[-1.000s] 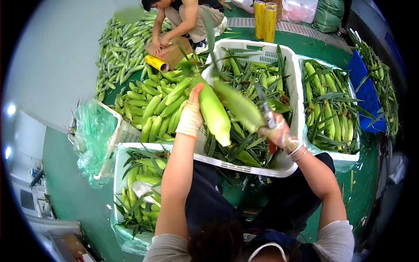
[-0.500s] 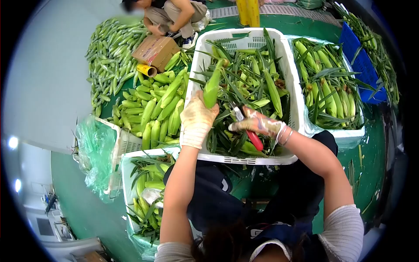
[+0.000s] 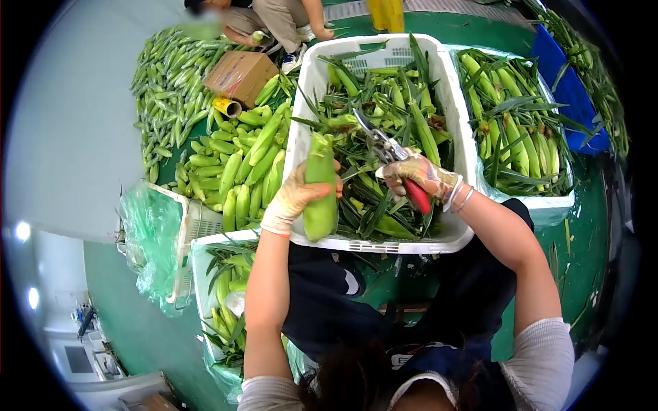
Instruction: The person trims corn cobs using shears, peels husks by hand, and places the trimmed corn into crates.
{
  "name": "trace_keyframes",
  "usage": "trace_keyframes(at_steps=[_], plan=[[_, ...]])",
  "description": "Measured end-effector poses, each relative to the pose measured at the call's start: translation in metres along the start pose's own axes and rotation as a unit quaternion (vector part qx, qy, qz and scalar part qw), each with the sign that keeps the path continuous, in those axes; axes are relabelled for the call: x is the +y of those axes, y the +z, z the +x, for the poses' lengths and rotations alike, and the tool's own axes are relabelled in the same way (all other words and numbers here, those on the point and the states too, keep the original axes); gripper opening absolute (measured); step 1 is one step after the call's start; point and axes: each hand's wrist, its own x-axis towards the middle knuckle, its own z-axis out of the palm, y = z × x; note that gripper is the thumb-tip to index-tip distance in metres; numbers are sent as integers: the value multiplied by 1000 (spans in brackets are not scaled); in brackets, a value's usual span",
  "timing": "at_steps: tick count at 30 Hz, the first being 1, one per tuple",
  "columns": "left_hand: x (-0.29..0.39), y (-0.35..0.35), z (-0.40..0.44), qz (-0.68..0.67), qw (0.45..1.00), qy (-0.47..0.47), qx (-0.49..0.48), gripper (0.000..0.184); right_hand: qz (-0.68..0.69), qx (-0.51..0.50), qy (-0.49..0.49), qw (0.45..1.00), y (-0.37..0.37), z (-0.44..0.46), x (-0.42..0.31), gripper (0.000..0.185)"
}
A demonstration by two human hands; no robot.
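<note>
My gloved left hand [image 3: 296, 198] is wrapped round an ear of corn [image 3: 319, 188] in its green husk, upright over the near left rim of the white crate [image 3: 384, 245]. In my gloved right hand [image 3: 419, 175] is a pair of pruning shears [image 3: 387, 147] with red handles, blades pointing up and left, apart from the ear's top. Below both hands, the crate holds husk leaves and trimmings [image 3: 370, 212], with some ears among them. My right fingers partly cover the shears' handles.
Green ears [image 3: 233, 178] are heaped left of the crate, beside a cardboard box [image 3: 241, 75] and wrapped ears [image 3: 164, 96]. A foam box of corn [image 3: 561, 198] stands right, before a blue crate [image 3: 548, 68]. Another person [image 3: 284, 24] squats at the back. Green plastic [image 3: 147, 240] hangs at left.
The ear in my left hand has come down and nearer me, its top now trimmed flat. My right hand has raised the shears, blades up. The squatting person's hands have moved apart.
</note>
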Motion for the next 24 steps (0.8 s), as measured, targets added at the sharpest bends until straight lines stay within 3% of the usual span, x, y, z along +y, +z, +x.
trace_keyframes(at_steps=[2,4,6,7,8,10,12,15,16,17,18,20,22,23,24], plan=[[5,-9,-5,-68,994,70,-42,55,-170,1,2,985,10,-14,-13,26],[0,-23,1,-35,994,107,-14,60,-239,-27,4,971,13,-18,-3,41],[-5,-61,10,-12,977,165,139,50,-398,-40,-75,913,2,-9,11,43],[-9,-89,17,-101,955,177,217,48,-404,-15,-41,914,5,-11,14,45],[-12,-120,23,-188,917,191,295,46,-344,-12,-53,937,-7,-7,29,46],[-23,-161,38,-185,791,286,508,54,-306,29,8,951,14,-13,20,44],[-55,-248,66,-394,738,293,463,59,-373,64,40,925,2,-7,28,41],[-63,-267,78,-479,602,277,576,61,-315,110,68,940,-6,-5,43,40],[-71,-282,78,-554,604,245,518,60,-317,126,74,937,-15,-3,48,39],[-92,-311,79,-629,622,253,392,59,-325,135,128,927,-14,-2,45,38],[-73,-284,50,-555,684,307,361,59,-298,141,125,936,-25,-2,54,36],[-55,-255,-14,-277,794,294,455,50,-306,151,108,934,-23,2,61,37],[-62,-234,-92,-68,785,201,582,39,-289,149,106,940,-21,8,66,37],[-78,-237,-124,-20,727,112,677,31,-318,149,98,931,-27,10,73,35],[-151,-275,-151,23,653,141,744,26,-349,150,88,921,-32,11,80,34]])
